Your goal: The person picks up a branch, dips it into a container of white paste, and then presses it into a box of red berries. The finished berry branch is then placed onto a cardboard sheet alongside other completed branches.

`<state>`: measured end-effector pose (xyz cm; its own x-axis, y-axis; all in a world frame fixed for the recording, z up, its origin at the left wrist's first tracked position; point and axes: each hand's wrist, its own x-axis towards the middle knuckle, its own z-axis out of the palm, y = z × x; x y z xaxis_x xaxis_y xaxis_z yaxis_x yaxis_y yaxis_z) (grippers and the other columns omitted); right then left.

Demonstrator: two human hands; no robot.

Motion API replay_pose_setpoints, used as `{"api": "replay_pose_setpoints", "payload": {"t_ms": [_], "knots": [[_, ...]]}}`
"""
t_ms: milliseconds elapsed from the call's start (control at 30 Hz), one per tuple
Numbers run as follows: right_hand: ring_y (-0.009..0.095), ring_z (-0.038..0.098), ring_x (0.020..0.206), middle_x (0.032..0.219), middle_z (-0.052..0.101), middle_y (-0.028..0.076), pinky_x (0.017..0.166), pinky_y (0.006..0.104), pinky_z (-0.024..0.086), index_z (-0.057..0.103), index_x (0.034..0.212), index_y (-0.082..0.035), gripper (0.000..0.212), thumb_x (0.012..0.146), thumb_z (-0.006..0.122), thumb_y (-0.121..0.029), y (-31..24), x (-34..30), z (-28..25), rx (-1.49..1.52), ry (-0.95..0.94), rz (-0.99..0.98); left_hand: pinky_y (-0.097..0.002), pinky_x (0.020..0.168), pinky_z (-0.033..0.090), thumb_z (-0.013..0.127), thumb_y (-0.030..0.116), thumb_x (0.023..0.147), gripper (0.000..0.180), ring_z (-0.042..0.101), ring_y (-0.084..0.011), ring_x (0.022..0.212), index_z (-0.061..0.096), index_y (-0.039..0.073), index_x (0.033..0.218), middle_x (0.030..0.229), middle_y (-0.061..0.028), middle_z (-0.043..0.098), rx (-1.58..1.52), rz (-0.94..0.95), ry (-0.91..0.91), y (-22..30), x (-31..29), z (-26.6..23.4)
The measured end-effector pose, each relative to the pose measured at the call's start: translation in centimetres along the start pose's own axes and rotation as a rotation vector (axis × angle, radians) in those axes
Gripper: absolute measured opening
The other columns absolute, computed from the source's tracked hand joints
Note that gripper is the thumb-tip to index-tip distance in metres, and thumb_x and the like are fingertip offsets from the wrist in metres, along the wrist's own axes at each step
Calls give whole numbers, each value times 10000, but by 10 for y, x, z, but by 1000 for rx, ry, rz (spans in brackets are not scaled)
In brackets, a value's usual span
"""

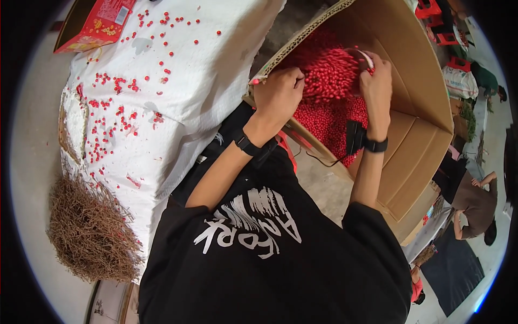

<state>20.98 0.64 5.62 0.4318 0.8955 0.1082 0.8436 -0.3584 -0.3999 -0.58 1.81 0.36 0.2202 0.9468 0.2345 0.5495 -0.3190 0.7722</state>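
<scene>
A cardboard box (413, 81) stands open in front of me with many small red berries (324, 121) in it. Above them is a dense bunch of red berry stems (330, 75), partly blurred. My left hand (279, 94) is closed at the bunch's left side, by the box's near-left edge; what its fingers pinch is hidden. At the bunch's right side, my right hand (377, 81) is closed on a pale curved strip (362, 55). Black bands circle both wrists, and a dark flat piece (356, 137) hangs beside the right one.
A white-covered table (183, 86) at the left bears scattered red berries (127, 119) and a heap of brown bare twigs (91, 229). A red carton (100, 24) lies at its far end. Other people (469, 200) are at the far right, near a dark mat (453, 270).
</scene>
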Motion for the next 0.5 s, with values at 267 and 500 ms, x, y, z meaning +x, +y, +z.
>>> {"api": "replay_pose_setpoints", "payload": {"t_ms": [267, 500], "knots": [[342, 551, 1196, 1294, 568, 223, 1007, 358, 433, 622, 1246, -60, 422, 838, 513, -58, 155, 28, 118, 88, -330, -169, -349, 531, 513, 709, 252, 862, 160, 662, -269, 576, 757, 100, 877, 693, -109, 692, -73, 63, -20, -1, -6, 7], [290, 451, 1317, 1391, 535, 163, 1116, 343, 327, 542, 1353, -47, 462, 898, 545, -132, 158, -31, 128, 523, -716, 323, -365, 522, 504, 676, 259, 885, 177, 654, -288, 574, 757, 102, 887, 670, -125, 671, -16, 58, -74, 0, -3, 0]]}}
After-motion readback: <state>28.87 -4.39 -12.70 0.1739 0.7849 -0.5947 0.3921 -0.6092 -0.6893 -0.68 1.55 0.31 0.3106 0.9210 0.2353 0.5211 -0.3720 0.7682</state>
